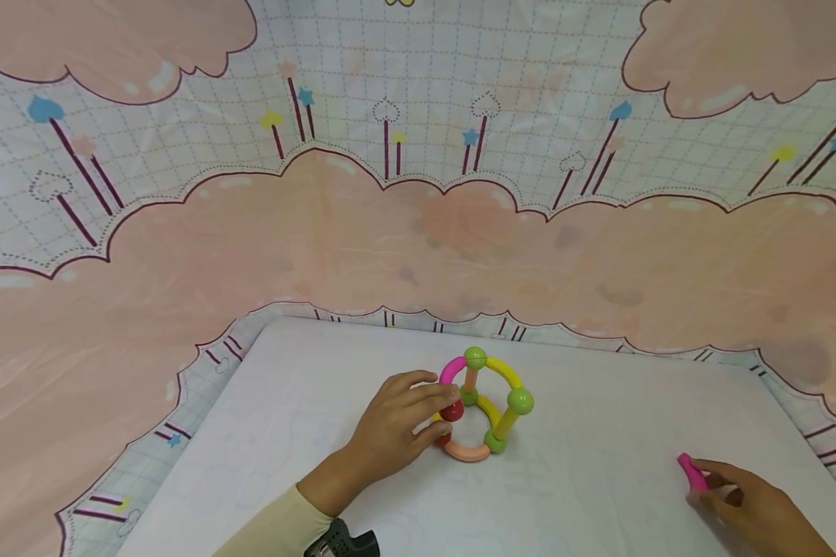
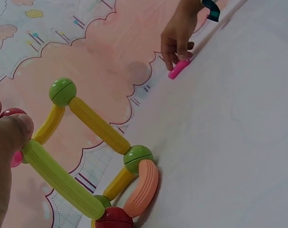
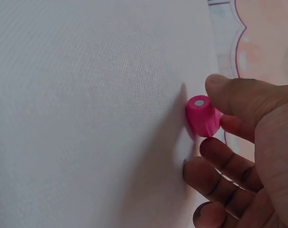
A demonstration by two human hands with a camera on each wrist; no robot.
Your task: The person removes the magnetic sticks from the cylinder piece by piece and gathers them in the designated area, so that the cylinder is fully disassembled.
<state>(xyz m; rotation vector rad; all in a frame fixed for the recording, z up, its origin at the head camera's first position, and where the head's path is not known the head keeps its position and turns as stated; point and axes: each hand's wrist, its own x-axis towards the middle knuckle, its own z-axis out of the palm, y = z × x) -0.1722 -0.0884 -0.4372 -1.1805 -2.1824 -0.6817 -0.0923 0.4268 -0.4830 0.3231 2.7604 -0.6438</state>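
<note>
A frame of magnetic sticks and balls point(image 1: 505, 425) stands on the white table toward its back. Green balls point(image 1: 474, 357) and red balls point(image 2: 114, 218) join its yellow, green, orange and pink sticks. My left hand point(image 1: 392, 424) grips the frame's left side, its thumb pressed on an upper red ball point(image 1: 452, 410). Off at the table's right, my right hand point(image 1: 755, 499) pinches a loose pink magnetic stick point(image 1: 693, 472) between thumb and finger. In the right wrist view, a small metal disc shows in the end of that pink stick point(image 3: 201, 118).
The white tabletop point(image 1: 585, 456) stretches between the frame and my right hand. Behind it hangs a printed cloth point(image 1: 362, 240) with peach clouds, which also shows past the table's side edges. A dark device point(image 1: 341, 539) sits on my left wrist.
</note>
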